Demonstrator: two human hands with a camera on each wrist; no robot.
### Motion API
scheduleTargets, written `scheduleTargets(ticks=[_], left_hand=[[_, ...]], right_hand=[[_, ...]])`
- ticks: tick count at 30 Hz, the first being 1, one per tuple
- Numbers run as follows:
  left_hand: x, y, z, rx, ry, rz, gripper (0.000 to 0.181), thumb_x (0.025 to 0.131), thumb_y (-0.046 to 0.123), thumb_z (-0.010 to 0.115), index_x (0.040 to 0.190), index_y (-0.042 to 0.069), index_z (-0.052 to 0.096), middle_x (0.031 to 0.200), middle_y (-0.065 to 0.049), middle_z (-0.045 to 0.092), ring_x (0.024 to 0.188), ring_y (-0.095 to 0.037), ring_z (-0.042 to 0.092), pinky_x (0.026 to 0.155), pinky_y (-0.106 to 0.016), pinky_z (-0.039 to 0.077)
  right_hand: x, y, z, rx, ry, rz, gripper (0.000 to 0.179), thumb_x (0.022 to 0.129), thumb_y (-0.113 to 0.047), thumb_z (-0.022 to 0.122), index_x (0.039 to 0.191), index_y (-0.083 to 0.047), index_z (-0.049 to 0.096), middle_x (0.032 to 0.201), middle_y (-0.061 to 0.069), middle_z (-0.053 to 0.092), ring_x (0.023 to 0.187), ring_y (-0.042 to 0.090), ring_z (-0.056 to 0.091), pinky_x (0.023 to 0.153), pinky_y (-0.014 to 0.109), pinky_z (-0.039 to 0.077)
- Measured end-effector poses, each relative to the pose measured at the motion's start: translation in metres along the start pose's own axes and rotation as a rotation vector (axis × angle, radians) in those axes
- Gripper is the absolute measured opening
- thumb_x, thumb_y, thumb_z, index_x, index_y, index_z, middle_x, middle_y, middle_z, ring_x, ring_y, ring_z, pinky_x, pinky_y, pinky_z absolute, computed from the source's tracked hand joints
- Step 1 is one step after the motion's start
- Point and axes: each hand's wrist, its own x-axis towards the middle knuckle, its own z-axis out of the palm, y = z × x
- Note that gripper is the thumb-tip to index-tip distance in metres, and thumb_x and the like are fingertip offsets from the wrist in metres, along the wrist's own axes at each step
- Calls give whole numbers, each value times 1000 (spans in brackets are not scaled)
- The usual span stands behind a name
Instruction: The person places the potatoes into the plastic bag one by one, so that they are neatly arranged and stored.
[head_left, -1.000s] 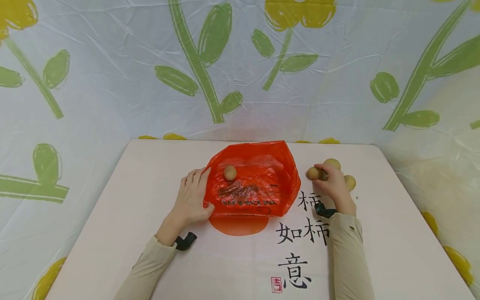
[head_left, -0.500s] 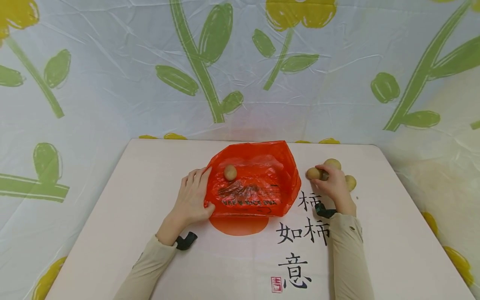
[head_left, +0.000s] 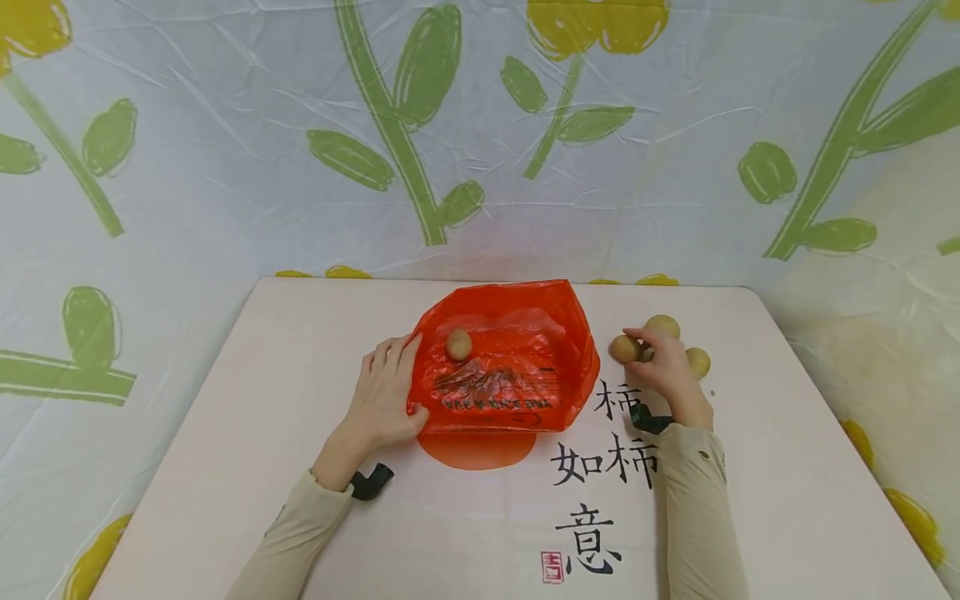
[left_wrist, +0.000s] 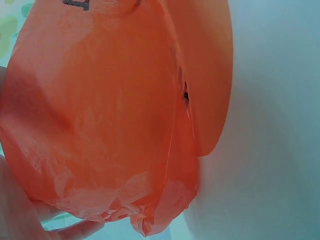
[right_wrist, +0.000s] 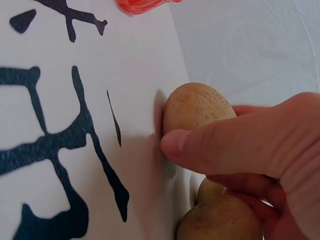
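My left hand [head_left: 386, 396] holds the left edge of a red plastic bag [head_left: 517, 329], its fingers along the side and the thumb near the front corner. In the left wrist view the bag [left_wrist: 105, 110] fills most of the picture, hiding part of the hand. One brown potato [head_left: 459, 344] lies on the red plastic, left of the middle. To the right of the bag, my right hand [head_left: 670, 371] pinches a potato [right_wrist: 192, 107] between thumb and fingers, low at the table. Other potatoes [right_wrist: 222, 220] sit beside and under that hand, partly covered by it.
The pale table [head_left: 277, 350] bears black brush characters [head_left: 592, 537], a small red seal [head_left: 552, 567] and an orange disc [head_left: 480, 454] partly under the bag. A potato [head_left: 663, 326] and another potato [head_left: 698, 362] lie beyond the right hand. A flowered cloth [head_left: 247, 208] rises behind.
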Motion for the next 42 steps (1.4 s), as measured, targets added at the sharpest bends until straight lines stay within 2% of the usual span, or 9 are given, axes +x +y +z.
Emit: scheduleTargets(ticks=[4,10,17,24,31,34,39,42], left_hand=[[0,0,0,-2,-3,-1,94,65,25,66,149,-2,32,142,-20,41,128,-40,35,102,-58,30],[0,1,-2,-5,-14,-8,94,66,26,66,149,-2,32,142,-20,41,129,-40,34,102,-58,30],[0,2,-2,-2,-18,-10,94,66,26,66,149,-1,31,142,-20,41,129,-41,34,101,-58,30],[0,1,-2,-1,-17,-7,95,66,27,66,149,-1,31,142,-20,40,129,-40,34,102,-58,30],[0,1,-2,0,-13,-5,94,66,26,65,149,-2,31,142,-20,41,129,-41,35,101,-58,31],[-1,0,-1,0,-11,-4,94,66,26,65,149,-2,32,142,-20,41,128,-40,35,101,-58,31],[0,-1,0,7,-10,-3,95,66,26,66,149,-2,31,142,-20,41,129,-40,35,101,-58,31],[0,-1,-1,10,-11,-4,95,66,26,66,149,-2,31,142,-20,41,129,-40,35,102,-58,31]], right_hand=[[1,-2,0,-5,-13,15,52,79,4,73,129,3,61,117,25,60,102,42,54,92,60,45],[1,-3,0,19,-21,61,51,79,1,73,129,4,59,126,27,58,114,44,52,101,64,37],[1,-3,-1,16,-1,68,53,80,-3,76,129,4,59,124,28,58,113,44,53,99,65,38],[-1,-4,-2,45,72,52,51,79,-5,79,126,3,62,121,26,62,108,43,57,94,61,44],[-3,-4,-1,185,170,31,50,79,-10,81,125,1,63,119,24,65,110,41,59,97,60,43],[-2,-3,0,246,225,2,50,78,-9,82,123,1,64,118,22,66,105,31,63,96,53,46],[-2,-8,-2,311,273,-5,51,77,-8,84,123,0,65,121,17,66,98,0,61,94,31,50],[-3,-17,-6,369,269,5,52,77,-5,83,125,1,64,123,18,65,99,-6,58,97,34,49]])
